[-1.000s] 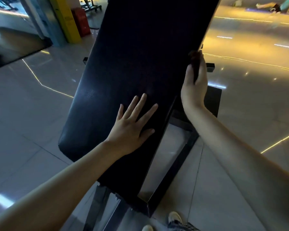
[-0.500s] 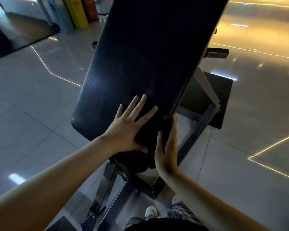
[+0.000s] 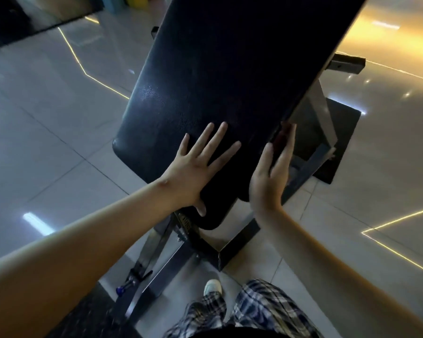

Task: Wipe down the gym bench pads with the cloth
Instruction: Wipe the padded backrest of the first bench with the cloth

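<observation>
The right hand is the one with the cloth. The cloth is a small dark bit, a little red, and most of it is hidden under the fingers. Those fingers look straight, and they press the cloth flat against the right side edge of the bench pad, with the thumb lying beside the top of that edge. I cannot tell if the thumb also pinches the cloth. The left hand holds nothing. It lies flat on the top of the pad with its fingers spread wide, just to the left of the cloth hand. The pad is long and black. Its near, round end is just below both hands, and its long way runs up and away from them, leaning to the right. So nearly all of the pad lies ahead of the cloth, past the fingertips. The big top face lies to the left of the cloth, and the side edge goes straight on from it. I think the next wipe should slide the cloth along that long line, away from the body, and the right hand is the nearer one for that. The left hand looks like it is there to keep the pad steady. Under the hands are the metal frame and the shiny floor.
</observation>
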